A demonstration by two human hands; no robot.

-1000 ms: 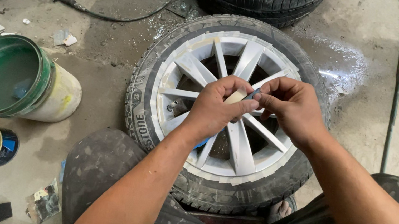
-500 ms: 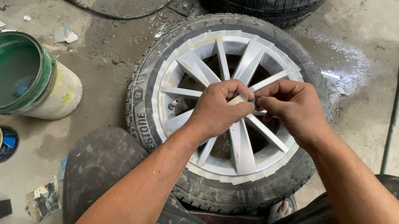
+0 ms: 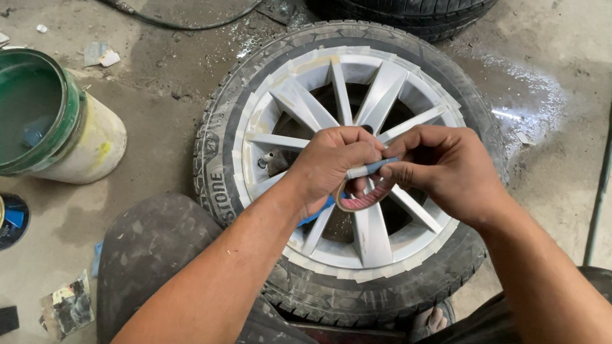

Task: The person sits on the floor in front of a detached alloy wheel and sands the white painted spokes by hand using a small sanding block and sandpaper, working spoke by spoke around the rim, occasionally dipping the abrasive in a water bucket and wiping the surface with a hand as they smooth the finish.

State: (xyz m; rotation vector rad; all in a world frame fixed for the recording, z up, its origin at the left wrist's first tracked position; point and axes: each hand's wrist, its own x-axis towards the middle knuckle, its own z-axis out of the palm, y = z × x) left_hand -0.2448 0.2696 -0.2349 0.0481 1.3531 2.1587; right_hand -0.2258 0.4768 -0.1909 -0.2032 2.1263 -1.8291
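Masking tape roll [image 3: 362, 197], over wheel [image 3: 340, 161] hub: left hand [image 3: 328, 163] gripping it, right hand [image 3: 445, 170] at 3 o'clock pinching its end; strip risks tearing or self-sticking.

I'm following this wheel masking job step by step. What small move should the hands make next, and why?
Probably peel a short length off the small roll of tape pinched between the left hand and right hand. Both hands hover over the silver spoked alloy wheel, whose rim edge already carries pale tape.
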